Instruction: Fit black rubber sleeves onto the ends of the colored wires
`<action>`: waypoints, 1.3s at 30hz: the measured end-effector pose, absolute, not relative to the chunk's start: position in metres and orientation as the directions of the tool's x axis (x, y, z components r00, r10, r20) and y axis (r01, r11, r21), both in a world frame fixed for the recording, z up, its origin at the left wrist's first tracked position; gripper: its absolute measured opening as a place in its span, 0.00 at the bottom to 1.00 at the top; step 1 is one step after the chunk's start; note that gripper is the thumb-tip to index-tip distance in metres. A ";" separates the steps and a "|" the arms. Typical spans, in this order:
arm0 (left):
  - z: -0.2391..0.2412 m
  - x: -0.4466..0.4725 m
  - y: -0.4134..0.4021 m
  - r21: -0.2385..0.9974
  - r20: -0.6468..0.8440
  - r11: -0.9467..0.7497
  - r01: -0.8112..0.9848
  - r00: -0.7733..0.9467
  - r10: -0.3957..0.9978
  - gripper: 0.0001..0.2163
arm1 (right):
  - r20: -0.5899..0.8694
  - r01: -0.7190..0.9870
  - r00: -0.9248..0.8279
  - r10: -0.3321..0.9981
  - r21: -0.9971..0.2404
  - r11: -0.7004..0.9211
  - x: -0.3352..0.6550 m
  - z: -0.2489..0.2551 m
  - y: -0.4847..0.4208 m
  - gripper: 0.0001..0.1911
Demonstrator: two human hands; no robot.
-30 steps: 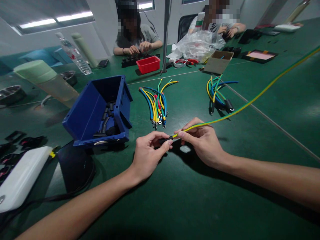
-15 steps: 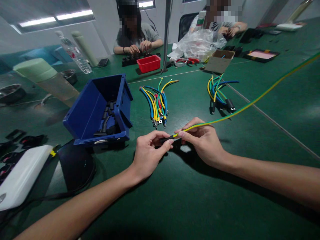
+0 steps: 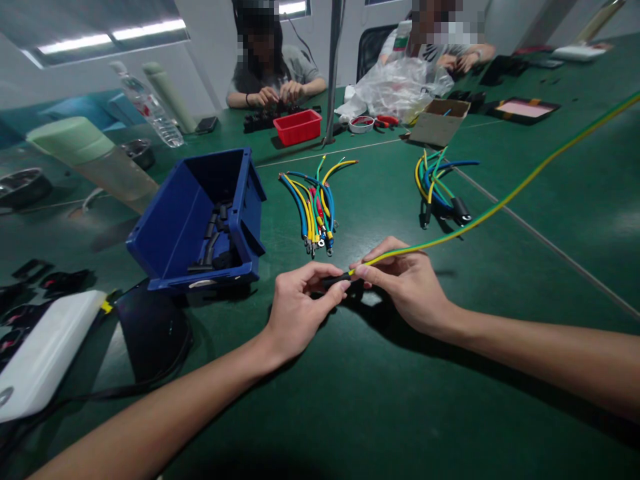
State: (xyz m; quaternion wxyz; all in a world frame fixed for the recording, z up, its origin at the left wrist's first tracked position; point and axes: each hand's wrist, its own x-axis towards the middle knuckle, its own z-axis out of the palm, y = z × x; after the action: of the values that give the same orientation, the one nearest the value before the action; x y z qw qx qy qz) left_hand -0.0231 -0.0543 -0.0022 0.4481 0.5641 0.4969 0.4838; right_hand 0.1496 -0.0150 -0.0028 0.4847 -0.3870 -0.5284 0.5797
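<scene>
Between finger and thumb, my left hand (image 3: 303, 307) pinches a black sleeve (image 3: 337, 280), which sits around the end of a yellow-green wire (image 3: 470, 230). My right hand (image 3: 407, 283) is closed on the wire just beside the sleeve. From there the wire runs up and off to the right. The end inside the sleeve is hidden. Beyond my hands lies a bundle of short blue, yellow and green wires (image 3: 313, 203) with ring terminals. A second wire bunch (image 3: 437, 183), some with black sleeves, lies farther right.
To the left stands a blue bin (image 3: 167, 220) with several black sleeves (image 3: 215, 240) inside. A white device (image 3: 55, 353) with a black cable is at the near left. A metal pole (image 3: 333, 73), a red tray (image 3: 299, 129) and a cardboard box (image 3: 439, 123) stand farther back. Two people sit opposite.
The black sleeve and wire have shifted very slightly between my fingers. Both hands keep nearly the same place and hold.
</scene>
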 end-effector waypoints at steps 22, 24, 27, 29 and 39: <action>-0.002 -0.023 -0.053 0.986 0.144 -0.154 0.066 0.138 0.980 0.09 | 0.055 -0.188 -0.198 0.979 -0.982 0.017 0.150 -0.003 -0.014 0.14; -0.002 -0.023 -0.053 0.985 0.145 -0.156 0.073 0.141 0.979 0.09 | 0.054 -0.182 -0.193 0.980 -0.983 0.018 0.150 -0.001 -0.015 0.14; -0.002 -0.023 -0.053 0.985 0.142 -0.154 0.077 0.143 0.979 0.09 | 0.056 -0.178 -0.190 0.980 -0.984 0.022 0.150 -0.001 -0.015 0.14; -0.002 -0.023 -0.053 0.986 0.143 -0.154 0.071 0.146 0.979 0.09 | 0.062 -0.190 -0.191 0.980 -0.981 0.025 0.150 -0.001 -0.015 0.13; -0.001 -0.022 -0.053 0.989 0.121 -0.132 0.065 0.156 0.980 0.10 | 0.058 -0.224 -0.214 0.975 -0.974 0.008 0.150 -0.002 -0.015 0.11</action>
State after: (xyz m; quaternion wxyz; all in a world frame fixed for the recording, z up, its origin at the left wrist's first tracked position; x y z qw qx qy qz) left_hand -0.0224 -0.0533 -0.0009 0.4848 0.5857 0.4461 0.4721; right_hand 0.1502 -0.0154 -0.0019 0.5028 -0.3743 -0.5013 0.5964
